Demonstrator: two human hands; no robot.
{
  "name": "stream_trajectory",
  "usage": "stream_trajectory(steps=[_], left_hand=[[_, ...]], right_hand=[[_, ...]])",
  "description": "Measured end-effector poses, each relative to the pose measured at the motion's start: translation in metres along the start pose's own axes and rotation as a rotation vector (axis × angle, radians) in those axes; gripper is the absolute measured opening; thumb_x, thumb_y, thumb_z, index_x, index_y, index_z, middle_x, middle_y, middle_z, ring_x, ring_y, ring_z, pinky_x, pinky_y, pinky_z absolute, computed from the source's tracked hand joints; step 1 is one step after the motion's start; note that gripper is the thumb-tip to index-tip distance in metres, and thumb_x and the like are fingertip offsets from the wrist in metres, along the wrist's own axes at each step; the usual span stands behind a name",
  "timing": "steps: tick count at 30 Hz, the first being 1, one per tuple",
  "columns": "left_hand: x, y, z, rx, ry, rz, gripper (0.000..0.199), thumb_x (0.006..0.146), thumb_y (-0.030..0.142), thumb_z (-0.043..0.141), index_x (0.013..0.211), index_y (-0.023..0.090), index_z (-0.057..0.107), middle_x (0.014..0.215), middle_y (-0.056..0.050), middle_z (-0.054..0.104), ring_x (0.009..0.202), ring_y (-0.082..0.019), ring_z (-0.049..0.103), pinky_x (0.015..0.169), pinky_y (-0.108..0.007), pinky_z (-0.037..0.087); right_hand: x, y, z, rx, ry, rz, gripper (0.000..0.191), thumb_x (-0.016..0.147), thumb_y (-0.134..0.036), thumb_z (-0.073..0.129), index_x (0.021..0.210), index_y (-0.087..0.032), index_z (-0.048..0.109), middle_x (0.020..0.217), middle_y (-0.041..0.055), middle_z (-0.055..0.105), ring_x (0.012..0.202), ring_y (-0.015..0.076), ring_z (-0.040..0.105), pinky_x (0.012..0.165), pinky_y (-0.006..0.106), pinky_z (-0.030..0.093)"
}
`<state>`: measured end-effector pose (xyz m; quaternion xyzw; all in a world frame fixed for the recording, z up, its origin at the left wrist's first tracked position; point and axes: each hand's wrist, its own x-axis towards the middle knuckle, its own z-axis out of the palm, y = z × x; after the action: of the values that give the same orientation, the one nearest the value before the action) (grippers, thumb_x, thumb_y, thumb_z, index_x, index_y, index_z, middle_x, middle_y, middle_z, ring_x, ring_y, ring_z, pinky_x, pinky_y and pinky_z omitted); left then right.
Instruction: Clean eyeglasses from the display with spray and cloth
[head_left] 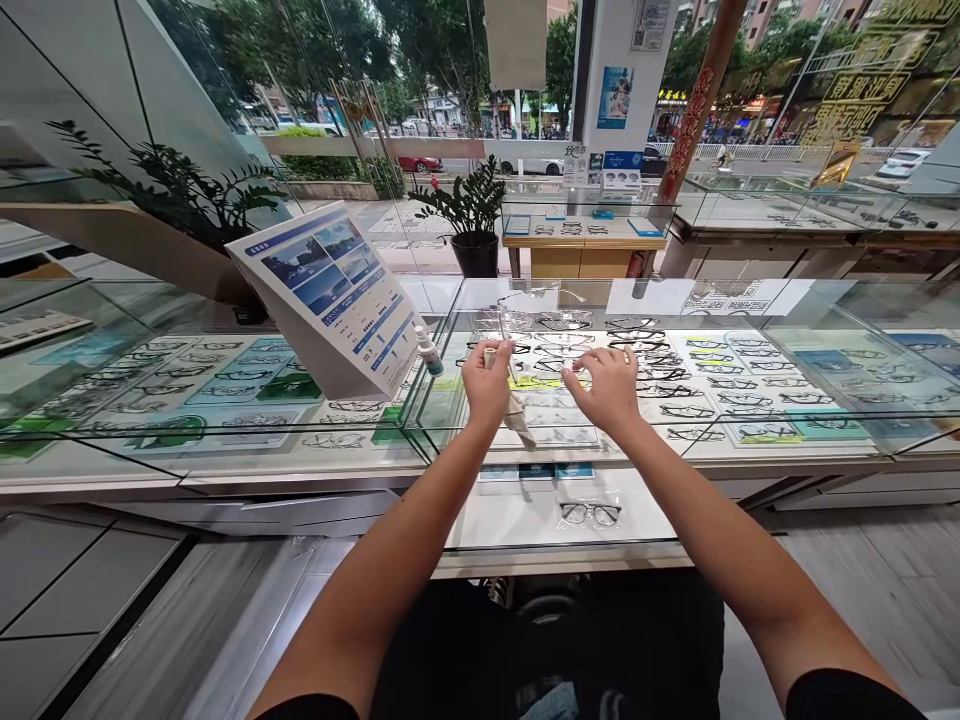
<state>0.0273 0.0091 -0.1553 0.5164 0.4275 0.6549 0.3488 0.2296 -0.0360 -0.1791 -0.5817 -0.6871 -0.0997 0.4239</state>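
My left hand (487, 388) is closed over the glass counter, its fingers wrapped round a beige cloth (519, 425) that hangs below the palm. A bit of the cloth also pokes out above the fingers. My right hand (609, 388) hovers to the right with nothing plainly in it, thumb and forefinger curved near each other, the other fingers loosely apart. Just beyond the hands is a pair of thin-framed eyeglasses (541, 292); whether a thin line near my left fingers is its temple, I cannot tell. A small white spray bottle (428, 352) stands left of my left hand.
Rows of eyeglasses (660, 375) fill the glass display case (442, 425). A tent-shaped sign (337, 300) stands on the left. Bagged eyeglasses (590, 514) lie on the near white surface. A potted plant (474, 250) and another display counter (585, 240) are beyond, by the window.
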Motion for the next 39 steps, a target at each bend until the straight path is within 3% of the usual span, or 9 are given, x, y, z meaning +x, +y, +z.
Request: stream_trajectory(steps=[3, 5, 8, 11, 13, 22, 30, 35, 39], left_hand=[[-0.008, 0.004, 0.003, 0.022, -0.098, 0.006, 0.041, 0.088, 0.062, 0.078, 0.084, 0.022, 0.071, 0.071, 0.000, 0.061, 0.062, -0.014, 0.044, 0.060, -0.030, 0.037], [-0.015, 0.008, 0.006, 0.023, -0.153, 0.000, 0.040, 0.088, 0.061, 0.079, 0.082, 0.022, 0.072, 0.068, 0.001, 0.059, 0.062, -0.014, 0.045, 0.061, -0.030, 0.038], [-0.023, 0.013, 0.009, 0.011, -0.231, 0.041, 0.037, 0.091, 0.058, 0.080, 0.084, 0.022, 0.074, 0.078, -0.002, 0.068, 0.071, -0.017, 0.057, 0.072, -0.032, 0.048], [-0.027, 0.017, 0.012, -0.013, -0.267, 0.168, 0.036, 0.091, 0.057, 0.081, 0.083, 0.023, 0.075, 0.096, -0.006, 0.075, 0.096, -0.023, 0.069, 0.095, -0.038, 0.055], [-0.028, 0.018, 0.013, -0.019, -0.280, 0.219, 0.037, 0.092, 0.059, 0.081, 0.082, 0.023, 0.075, 0.102, -0.008, 0.075, 0.106, -0.025, 0.070, 0.103, -0.041, 0.055], [-0.027, 0.014, 0.010, 0.009, -0.335, 0.231, 0.035, 0.094, 0.058, 0.081, 0.087, 0.024, 0.081, 0.105, -0.009, 0.068, 0.107, -0.025, 0.068, 0.100, -0.041, 0.057], [-0.019, 0.022, 0.000, 0.157, -0.283, 0.352, 0.021, 0.102, 0.044, 0.069, 0.107, 0.024, 0.075, 0.111, -0.008, 0.072, 0.108, -0.026, 0.067, 0.098, -0.039, 0.052], [0.004, 0.019, -0.016, 0.160, -0.132, 0.411, 0.036, 0.109, 0.051, 0.051, 0.099, 0.024, 0.073, 0.105, -0.009, 0.071, 0.107, -0.028, 0.066, 0.097, -0.041, 0.050], [0.017, 0.015, -0.025, 0.134, -0.036, 0.524, 0.036, 0.111, 0.042, 0.044, 0.096, 0.024, 0.072, 0.100, -0.010, 0.072, 0.102, -0.028, 0.065, 0.095, -0.041, 0.047]], right_hand=[[-0.001, -0.009, -0.003, 0.047, 0.028, -0.037, 0.041, 0.102, -0.056, 0.067, 0.123, -0.023, 0.077, 0.142, 0.0170, 0.073, 0.138, 0.0417, 0.059, 0.128, 0.074, 0.034], [-0.003, -0.017, -0.004, 0.145, -0.021, -0.062, 0.049, 0.102, -0.057, 0.066, 0.136, -0.022, 0.073, 0.146, 0.0174, 0.071, 0.140, 0.0404, 0.059, 0.125, 0.068, 0.042], [-0.007, -0.029, -0.003, 0.308, -0.109, -0.076, 0.055, 0.106, -0.058, 0.061, 0.148, -0.022, 0.066, 0.147, 0.0170, 0.072, 0.138, 0.0369, 0.063, 0.121, 0.061, 0.050], [-0.009, -0.033, -0.001, 0.382, -0.129, -0.066, 0.054, 0.108, -0.056, 0.060, 0.148, -0.021, 0.065, 0.144, 0.0179, 0.074, 0.136, 0.0365, 0.067, 0.119, 0.061, 0.053], [-0.009, -0.032, -0.001, 0.410, -0.132, -0.051, 0.051, 0.107, -0.055, 0.060, 0.145, -0.022, 0.068, 0.142, 0.0179, 0.076, 0.136, 0.0367, 0.068, 0.119, 0.062, 0.055], [-0.007, -0.028, -0.002, 0.505, -0.157, -0.036, 0.046, 0.107, -0.056, 0.062, 0.138, -0.023, 0.072, 0.136, 0.0169, 0.079, 0.132, 0.0354, 0.072, 0.115, 0.058, 0.060], [-0.005, -0.027, -0.008, 0.451, -0.106, -0.019, 0.047, 0.108, -0.053, 0.060, 0.142, -0.022, 0.070, 0.134, 0.0171, 0.077, 0.130, 0.0349, 0.070, 0.115, 0.058, 0.058], [-0.001, -0.021, -0.011, 0.437, -0.068, 0.015, 0.045, 0.108, -0.052, 0.060, 0.139, -0.021, 0.071, 0.130, 0.0167, 0.076, 0.126, 0.0342, 0.071, 0.113, 0.057, 0.058], [0.000, -0.019, -0.010, 0.420, -0.058, 0.032, 0.048, 0.107, -0.051, 0.060, 0.141, -0.019, 0.071, 0.131, 0.0183, 0.075, 0.127, 0.0356, 0.070, 0.115, 0.058, 0.056]])
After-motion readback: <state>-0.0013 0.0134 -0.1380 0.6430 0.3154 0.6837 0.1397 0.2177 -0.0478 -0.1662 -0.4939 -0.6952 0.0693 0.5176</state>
